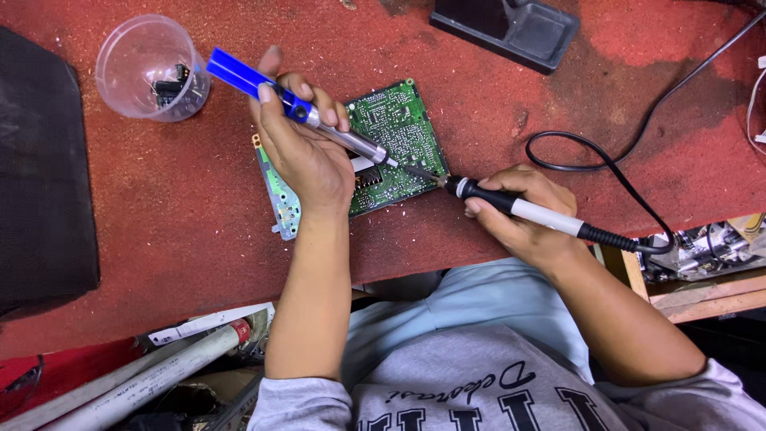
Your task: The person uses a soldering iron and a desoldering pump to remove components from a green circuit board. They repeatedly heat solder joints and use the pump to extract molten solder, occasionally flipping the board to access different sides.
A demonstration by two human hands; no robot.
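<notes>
Clear plastic cup (152, 68) on the red bench (199, 207) holds a few small dark parts. Left hand (307, 148) grips a blue-handled solder sucker (299, 112); right hand (523, 215) grips a soldering iron (519, 209). Both tips meet over the green circuit board (395, 132) lying between them.

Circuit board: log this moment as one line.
left hand: holds blue desoldering pump | right hand: holds soldering iron | both tips at green circuit board | plastic cup nearby

Left hand (307, 156) holds desoldering pump (295, 108); right hand (523, 215) holds soldering iron (519, 209).
</notes>
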